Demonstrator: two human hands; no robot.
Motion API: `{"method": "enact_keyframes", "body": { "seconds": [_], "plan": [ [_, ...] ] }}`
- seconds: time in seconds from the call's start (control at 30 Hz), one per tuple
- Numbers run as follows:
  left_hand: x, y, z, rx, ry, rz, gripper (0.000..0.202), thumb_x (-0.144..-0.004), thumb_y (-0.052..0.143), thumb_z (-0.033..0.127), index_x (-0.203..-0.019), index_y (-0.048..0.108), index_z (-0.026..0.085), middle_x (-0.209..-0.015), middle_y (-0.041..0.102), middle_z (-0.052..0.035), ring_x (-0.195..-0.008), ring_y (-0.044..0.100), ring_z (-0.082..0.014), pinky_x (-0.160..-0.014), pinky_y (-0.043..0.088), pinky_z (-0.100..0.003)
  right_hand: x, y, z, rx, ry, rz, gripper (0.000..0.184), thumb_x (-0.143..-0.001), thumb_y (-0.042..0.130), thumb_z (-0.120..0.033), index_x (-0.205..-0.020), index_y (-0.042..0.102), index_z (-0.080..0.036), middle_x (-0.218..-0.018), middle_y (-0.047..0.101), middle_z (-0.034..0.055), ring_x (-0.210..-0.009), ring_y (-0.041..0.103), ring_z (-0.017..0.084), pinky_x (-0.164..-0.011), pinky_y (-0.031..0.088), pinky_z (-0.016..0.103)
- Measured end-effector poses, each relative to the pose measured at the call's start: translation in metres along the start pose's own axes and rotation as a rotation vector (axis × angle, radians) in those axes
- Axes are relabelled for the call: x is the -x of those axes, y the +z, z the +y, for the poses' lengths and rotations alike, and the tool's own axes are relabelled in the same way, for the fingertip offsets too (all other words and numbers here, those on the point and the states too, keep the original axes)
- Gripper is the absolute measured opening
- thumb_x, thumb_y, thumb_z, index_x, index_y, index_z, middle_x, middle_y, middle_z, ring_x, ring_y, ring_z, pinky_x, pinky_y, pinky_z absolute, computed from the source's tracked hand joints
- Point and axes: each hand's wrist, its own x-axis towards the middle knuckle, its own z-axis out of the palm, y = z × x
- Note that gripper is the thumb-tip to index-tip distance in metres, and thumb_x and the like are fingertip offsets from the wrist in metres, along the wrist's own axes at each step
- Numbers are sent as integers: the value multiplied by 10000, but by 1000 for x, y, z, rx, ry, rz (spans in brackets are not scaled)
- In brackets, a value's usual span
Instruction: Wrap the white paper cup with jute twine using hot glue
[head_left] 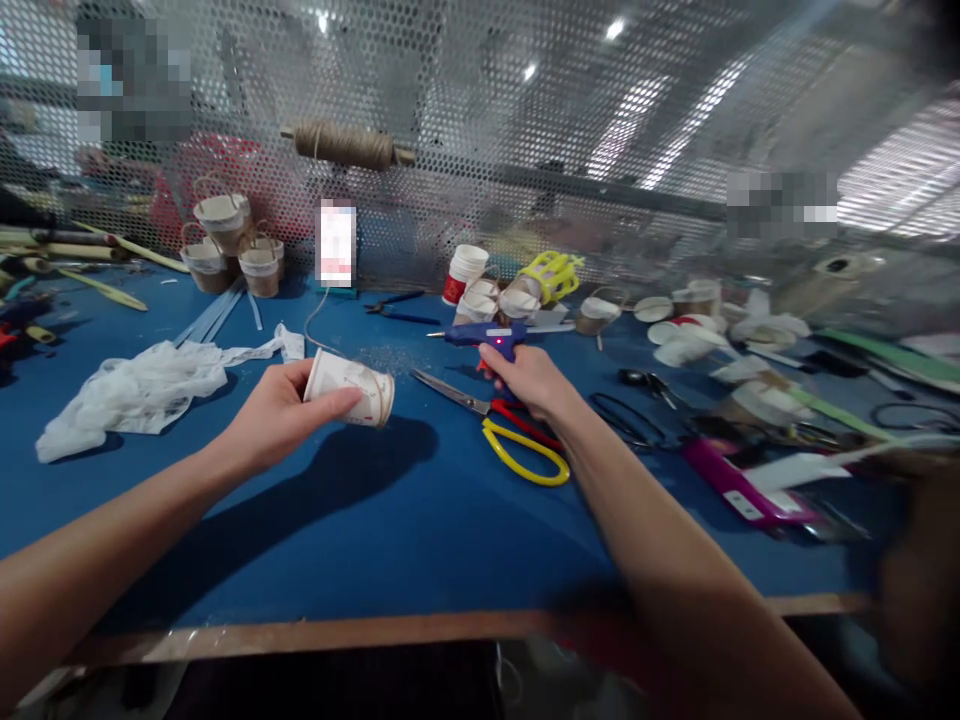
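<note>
My left hand (276,415) is closed round a white paper cup (352,387), held on its side above the blue table (375,520) with the rim end pointing right. Twine wraps part of the cup near that end. My right hand (523,378) grips the handle of a blue hot glue gun (484,336), whose nozzle points left; a small red light shows on it. Scissors with red and yellow handles (517,445) lie on the table just under and in front of my right hand.
A crumpled white plastic bag (135,392) lies at left. Twine-covered cup baskets (225,245) stand at the back left, with more cups (480,290) and a yellow basket (553,274) behind the glue gun. A twine spool (345,145) hangs on the mesh screen. Black scissors (622,412) and clutter fill the right.
</note>
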Motion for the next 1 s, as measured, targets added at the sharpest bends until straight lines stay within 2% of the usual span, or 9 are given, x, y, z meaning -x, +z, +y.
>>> {"method": "enact_keyframes", "body": {
  "seconds": [0.13,0.27,0.4,0.5,0.57,0.67,0.73,0.87,1.0],
  "plan": [
    [5,4,4,-10,-36,-50,217,-650,669,291,-815,657,152,-814,705,-39,-699,627,-162,-661,499,-256,-31,15,17,90,69,-44,397,-795,430,-464,-638,571,-128,-531,589,82,-438,544,138,-418,394,239],
    [9,7,5,-6,-72,-72,212,-647,662,266,-809,647,131,-797,701,-55,-678,620,-154,-659,498,-267,-47,30,20,201,56,-50,396,-762,486,-466,-596,600,-125,-612,612,133,-619,606,233,-526,424,303],
    [13,5,2,5,-60,-74,235,-651,657,269,-836,641,125,-795,697,-58,-666,610,-146,-652,493,-261,-35,35,0,263,4,6,330,-741,548,-402,-706,644,-89,-796,618,214,-845,575,350,-634,417,390],
    [17,5,2,-17,-32,-84,258,-658,651,277,-864,635,123,-793,691,-56,-655,599,-140,-641,484,-250,-8,29,-26,216,-138,-1,304,-789,503,-375,-838,653,-115,-946,611,191,-966,522,320,-726,402,386],
    [21,5,3,-71,-8,-109,260,-664,646,282,-864,633,117,-771,683,-53,-636,586,-137,-612,472,-238,15,25,-43,136,-260,-131,390,-799,449,-487,-797,671,-167,-851,647,108,-857,567,235,-714,414,328],
    [26,7,5,-173,46,-194,218,-685,622,280,-823,635,112,-711,661,-39,-585,553,-125,-555,443,-221,44,24,-62,-330,-464,-690,507,-850,301,-524,-815,672,-181,-849,660,49,-797,572,153,-731,416,283],
    [28,8,5,-237,96,-258,174,-697,605,266,-780,639,116,-659,637,-21,-546,522,-113,-525,423,-211,57,28,-67,-560,-433,-871,459,-829,368,-516,-800,665,-168,-819,654,40,-741,558,129,-704,411,273],
    [30,8,6,-307,138,-319,133,-710,590,240,-752,644,126,-608,599,7,-517,479,-97,-494,390,-196,68,39,-67,-909,-230,-775,198,-670,665,-318,-814,646,-184,-763,628,-16,-669,531,80,-643,398,220],
    [26,7,6,-158,-10,-246,135,-678,636,245,-750,650,131,-631,630,2,-546,517,-107,-524,412,-203,68,39,-64,-1060,-140,-599,146,-595,720,-252,-669,628,-166,-650,592,-40,-600,498,54,-580,372,191]
  ]
}}
